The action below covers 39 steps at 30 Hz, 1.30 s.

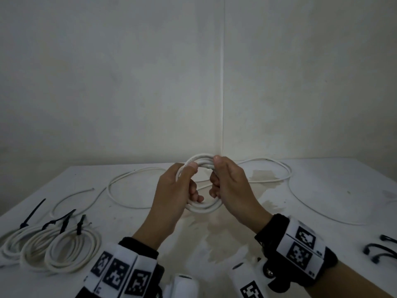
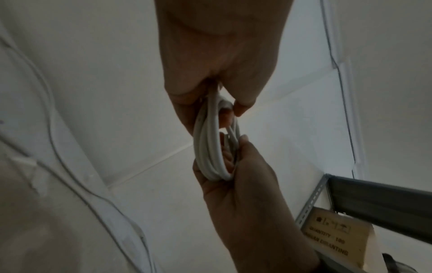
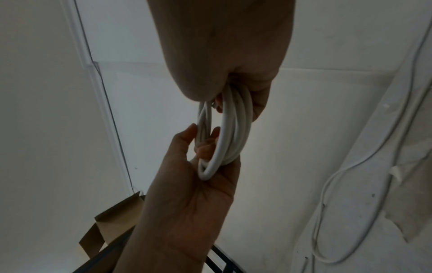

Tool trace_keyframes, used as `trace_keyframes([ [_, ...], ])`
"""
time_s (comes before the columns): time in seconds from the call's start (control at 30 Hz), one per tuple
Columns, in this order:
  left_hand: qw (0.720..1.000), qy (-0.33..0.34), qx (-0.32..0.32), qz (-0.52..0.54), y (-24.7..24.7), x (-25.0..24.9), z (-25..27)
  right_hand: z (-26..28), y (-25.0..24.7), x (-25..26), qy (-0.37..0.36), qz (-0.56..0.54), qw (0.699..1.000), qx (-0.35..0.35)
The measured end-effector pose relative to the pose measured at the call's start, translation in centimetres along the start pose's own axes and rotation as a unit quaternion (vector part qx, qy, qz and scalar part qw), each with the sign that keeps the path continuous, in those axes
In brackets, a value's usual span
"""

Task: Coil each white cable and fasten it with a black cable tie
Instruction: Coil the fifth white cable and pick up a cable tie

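Observation:
Both hands hold up a small coil of white cable [image 1: 203, 208] above the middle of the white table [image 1: 322, 190]. My left hand [image 1: 190, 181] grips the coil's left side, thumb on top and fingers curled through the ring. My right hand [image 1: 217, 177] grips the right side the same way. In the left wrist view the coil [image 2: 208, 147] runs from my left hand [image 2: 222, 55] down into my right hand [image 2: 245, 194]. The right wrist view shows the coil [image 3: 231, 133] between my right hand [image 3: 222, 46] and my left hand [image 3: 194, 194]. No tie shows on this coil.
Three coils [image 1: 51, 248] fastened with black ties [image 1: 64, 222] lie at the front left. Loose white cable [image 1: 111, 190] trails over the table behind the hands, looping right [image 1: 287, 175]. Loose black ties [image 1: 378, 250] lie at the right edge. Walls meet in a corner behind.

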<state>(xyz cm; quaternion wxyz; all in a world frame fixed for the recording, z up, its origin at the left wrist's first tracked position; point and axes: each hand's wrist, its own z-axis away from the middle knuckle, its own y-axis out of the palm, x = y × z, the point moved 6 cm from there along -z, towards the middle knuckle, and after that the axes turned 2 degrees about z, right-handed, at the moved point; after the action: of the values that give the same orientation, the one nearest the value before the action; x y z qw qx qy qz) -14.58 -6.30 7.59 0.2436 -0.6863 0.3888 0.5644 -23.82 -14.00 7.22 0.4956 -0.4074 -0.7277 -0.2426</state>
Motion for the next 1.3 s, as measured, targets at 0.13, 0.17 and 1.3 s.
trace_keyframes([
  [0.13,0.998,0.051,-0.007,-0.035,0.6,-0.1,0.3,0.4,-0.4,0.4,-0.009,-0.023,1.0,-0.011],
  [0.17,0.998,0.057,-0.007,-0.041,0.8,0.0,0.3,0.6,-0.4,0.4,-0.004,-0.037,0.999,-0.015],
  [1.3,0.996,0.046,0.058,-0.054,3.9,-0.7,0.2,0.5,-3.4,2.0,-0.087,-0.03,0.995,-0.024],
])
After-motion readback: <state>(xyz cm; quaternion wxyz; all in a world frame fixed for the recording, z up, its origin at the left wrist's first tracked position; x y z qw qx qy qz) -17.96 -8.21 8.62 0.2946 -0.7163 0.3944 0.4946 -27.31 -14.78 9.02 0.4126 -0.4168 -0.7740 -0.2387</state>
